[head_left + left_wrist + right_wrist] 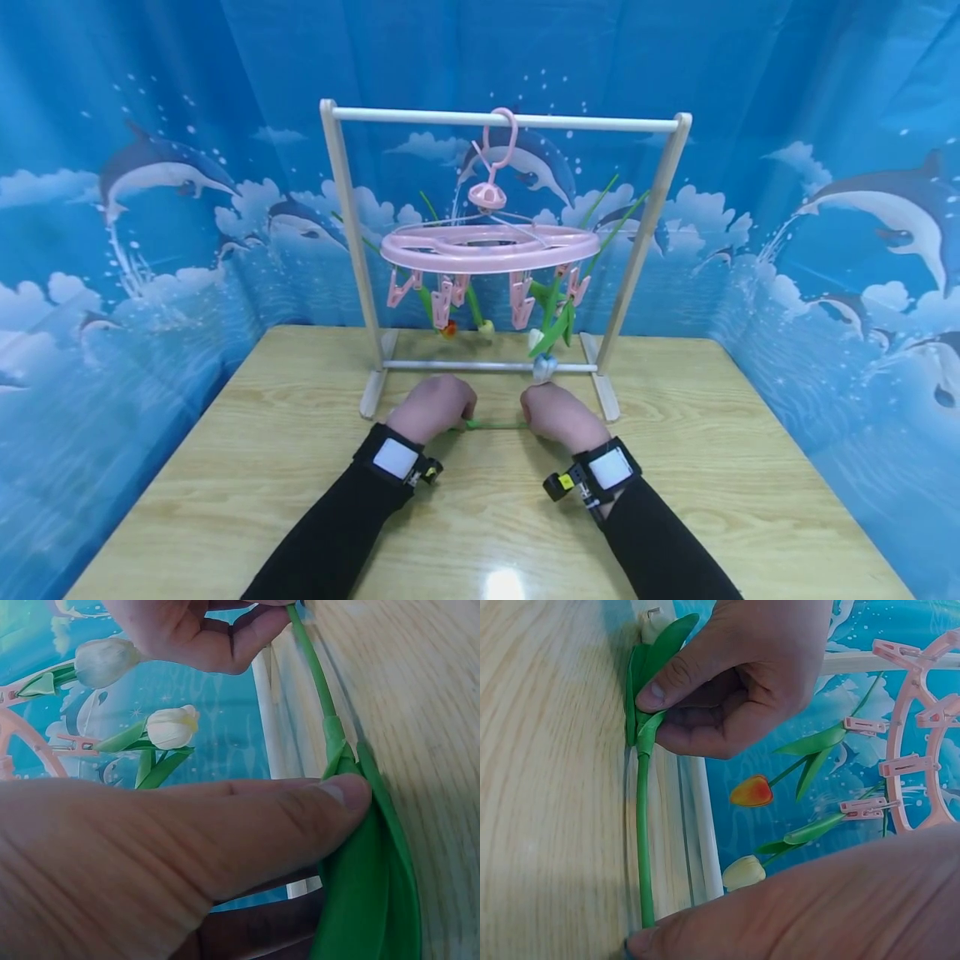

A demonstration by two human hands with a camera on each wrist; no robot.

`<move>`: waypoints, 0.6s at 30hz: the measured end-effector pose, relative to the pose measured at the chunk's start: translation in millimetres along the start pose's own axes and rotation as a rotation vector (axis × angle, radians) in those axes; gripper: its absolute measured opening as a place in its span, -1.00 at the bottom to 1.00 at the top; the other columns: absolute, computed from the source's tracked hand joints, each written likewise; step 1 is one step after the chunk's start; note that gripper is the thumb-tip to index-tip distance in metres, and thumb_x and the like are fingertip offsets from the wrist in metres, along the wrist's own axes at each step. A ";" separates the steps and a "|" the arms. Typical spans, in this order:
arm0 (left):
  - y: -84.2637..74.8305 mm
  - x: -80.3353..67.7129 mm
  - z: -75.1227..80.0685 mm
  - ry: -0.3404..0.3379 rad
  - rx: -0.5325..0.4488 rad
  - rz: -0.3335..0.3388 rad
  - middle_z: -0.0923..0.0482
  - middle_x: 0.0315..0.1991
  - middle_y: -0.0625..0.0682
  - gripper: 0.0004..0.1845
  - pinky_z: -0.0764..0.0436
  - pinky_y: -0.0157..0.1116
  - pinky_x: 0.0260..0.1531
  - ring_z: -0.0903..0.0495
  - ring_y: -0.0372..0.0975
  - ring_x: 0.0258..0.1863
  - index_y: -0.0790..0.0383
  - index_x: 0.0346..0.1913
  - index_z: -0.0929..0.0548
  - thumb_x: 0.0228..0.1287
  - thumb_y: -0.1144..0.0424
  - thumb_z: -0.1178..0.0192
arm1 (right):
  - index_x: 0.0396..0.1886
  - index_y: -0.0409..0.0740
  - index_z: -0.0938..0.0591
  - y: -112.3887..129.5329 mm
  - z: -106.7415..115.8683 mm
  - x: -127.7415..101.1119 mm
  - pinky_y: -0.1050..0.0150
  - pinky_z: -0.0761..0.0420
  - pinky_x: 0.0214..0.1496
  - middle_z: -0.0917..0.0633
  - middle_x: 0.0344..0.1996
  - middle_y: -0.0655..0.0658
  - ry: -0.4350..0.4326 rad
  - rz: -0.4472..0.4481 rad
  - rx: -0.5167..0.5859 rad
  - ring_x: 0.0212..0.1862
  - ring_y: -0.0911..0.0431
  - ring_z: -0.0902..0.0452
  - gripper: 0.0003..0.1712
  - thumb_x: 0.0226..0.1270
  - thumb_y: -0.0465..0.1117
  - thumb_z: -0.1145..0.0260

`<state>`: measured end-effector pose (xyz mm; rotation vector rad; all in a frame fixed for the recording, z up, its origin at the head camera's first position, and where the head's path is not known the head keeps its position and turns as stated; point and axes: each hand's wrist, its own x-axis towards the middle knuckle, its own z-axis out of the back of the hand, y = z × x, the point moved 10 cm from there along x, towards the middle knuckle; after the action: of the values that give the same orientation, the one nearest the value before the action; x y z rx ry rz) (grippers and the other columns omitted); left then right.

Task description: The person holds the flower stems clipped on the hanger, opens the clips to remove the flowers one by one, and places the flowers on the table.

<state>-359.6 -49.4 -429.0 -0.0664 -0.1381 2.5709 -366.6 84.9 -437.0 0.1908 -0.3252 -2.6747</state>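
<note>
The artificial tulip [498, 425] under handling is positioned low over the wooden tabletop [300, 467], on the near side of the white drying stand [420, 117]. Its long axis runs left to right, roughly parallel to the stand's lower crossbar; the pale bloom end points left and the bare green stem end points right. Whether the stem touches the wood cannot be determined.

The left hand [438, 404] grips the tulip at the base of its leaves, thumb pressed flat over the green (the bloom shows only partly, past this hand, in the right wrist view). The right hand [558, 411] pinches the thin stem near its right end. A straight length of stem is exposed between the two hands.

A pink oval clip hanger [487, 260] hangs by its hook from the stand's top bar. Its clothespins [441, 302] hold further tulips, blooms downward: an orange tulip [751, 792] and a cream tulip [744, 873] on the left, a white tulip [535, 340] and a pale blue tulip [545, 367] on the right. A dolphin-print curtain [285, 50] stands on the far side.
</note>
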 end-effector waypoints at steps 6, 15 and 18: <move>-0.3 0.3 -2.5 0.015 0.014 -0.008 -0.65 -0.45 -0.16 -0.72 -0.66 -0.30 -0.30 -0.59 -0.32 -0.42 0.03 -0.46 -0.68 0.19 0.33 -0.63 | -0.59 -0.03 -0.53 -0.9 -3.6 1.6 0.23 -0.43 -0.41 -0.52 -0.59 0.03 -0.003 -0.003 -0.003 -0.48 0.12 -0.42 -0.64 0.36 -0.48 -0.29; -5.2 0.1 -3.2 -0.011 -0.002 -0.030 -0.49 -0.50 -0.16 -0.65 -0.52 -0.34 -0.39 -0.39 -0.33 -0.48 0.05 -0.50 -0.61 0.11 0.49 -0.57 | -0.68 -0.02 -0.45 1.7 -1.5 2.1 0.27 -0.33 -0.46 -0.43 -0.65 0.03 -0.025 0.003 -0.011 -0.52 0.13 -0.34 -0.56 0.31 -0.51 -0.25; -7.8 0.5 -2.6 -0.029 0.000 -0.043 -0.43 -0.51 -0.15 -0.63 -0.48 -0.34 -0.42 -0.35 -0.31 -0.49 0.05 -0.53 -0.58 0.07 0.56 -0.52 | -0.71 -0.03 -0.44 2.1 -1.5 3.3 0.26 -0.33 -0.47 -0.40 -0.67 0.03 -0.037 0.025 0.013 -0.54 0.12 -0.32 -0.56 0.26 -0.54 -0.22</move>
<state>-355.7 -42.4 -430.8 -0.0257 -0.1495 2.5295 -368.5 81.3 -438.1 0.1403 -0.3542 -2.6548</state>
